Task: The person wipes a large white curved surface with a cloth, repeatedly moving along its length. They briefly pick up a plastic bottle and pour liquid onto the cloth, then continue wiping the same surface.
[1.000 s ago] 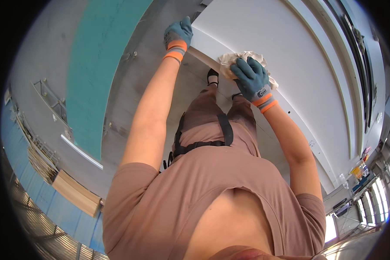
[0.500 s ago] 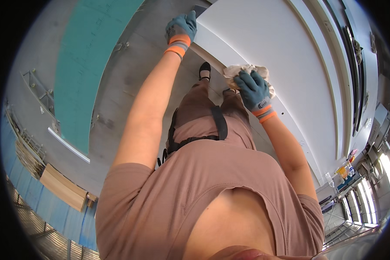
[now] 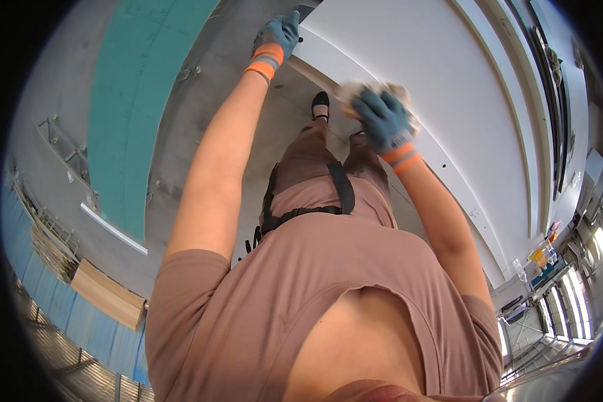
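Wiping of the large white flat panel (image 3: 449, 100) with a crumpled pale cloth (image 3: 375, 94) is judged to be the step in hand. The cloth is pressed against the near edge of the panel, right of centre and far from the body, and it is blurred in the picture, so its exact outline cannot be told. It is covered and gripped by the right hand (image 3: 382, 120), which is clad in a blue-grey work glove with an orange cuff; the fingers are curled down over the cloth and closed on it. The left hand (image 3: 278, 37), gloved alike, is stretched far out to the left end of the panel, where the panel's edge is touched; its fingers appear bent over that edge as if the panel were being steadied, though whether they are fully clamped cannot be told.

Beneath the arms the person's brown trousers and a black shoe (image 3: 320, 104) are seen on the grey concrete floor (image 3: 201, 134). Farther left a big teal-green sheet (image 3: 141, 107) lies flat on the floor, and a light wooden board (image 3: 107, 295) rests near the lower left. Further white curved strips (image 3: 516, 134) are laid beyond the panel on the right.

For the next move, a steady hold by the left hand and even pressure of the cloth along the panel's edge would be called for, with the stroke kept on the white surface.
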Motion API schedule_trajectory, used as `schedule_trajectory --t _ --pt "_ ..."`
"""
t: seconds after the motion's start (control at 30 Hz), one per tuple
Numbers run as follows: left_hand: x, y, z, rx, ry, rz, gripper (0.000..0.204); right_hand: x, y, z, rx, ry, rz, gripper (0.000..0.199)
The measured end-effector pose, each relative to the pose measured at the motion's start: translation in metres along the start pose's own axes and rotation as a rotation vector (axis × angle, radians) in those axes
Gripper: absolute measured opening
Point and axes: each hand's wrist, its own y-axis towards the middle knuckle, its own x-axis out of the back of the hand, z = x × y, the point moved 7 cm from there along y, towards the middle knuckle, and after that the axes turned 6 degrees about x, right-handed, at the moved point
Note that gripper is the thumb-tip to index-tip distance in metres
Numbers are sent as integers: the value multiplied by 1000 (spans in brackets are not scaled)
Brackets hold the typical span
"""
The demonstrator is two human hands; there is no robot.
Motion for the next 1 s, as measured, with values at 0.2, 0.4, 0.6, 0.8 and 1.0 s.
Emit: schedule_trajectory --t 0.2,0.4,0.6,0.8,1.0 --pt "-7 4 -4 37 12 51 65 18 -34 -3 -74 -65 15 41" --pt "-30 19 15 -18 34 -9 64 -60 94 5 -44 -6 -80 31" --pt "-25 17 20 16 36 55 65 -11 26 1 -88 56 -87 42" --pt "-26 15 18 99 -120 154 68 0 0 -9 -165 33 -104 48" --pt "-43 37 57 159 -146 277 63 -73 166 -21 -86 22 -185 32"
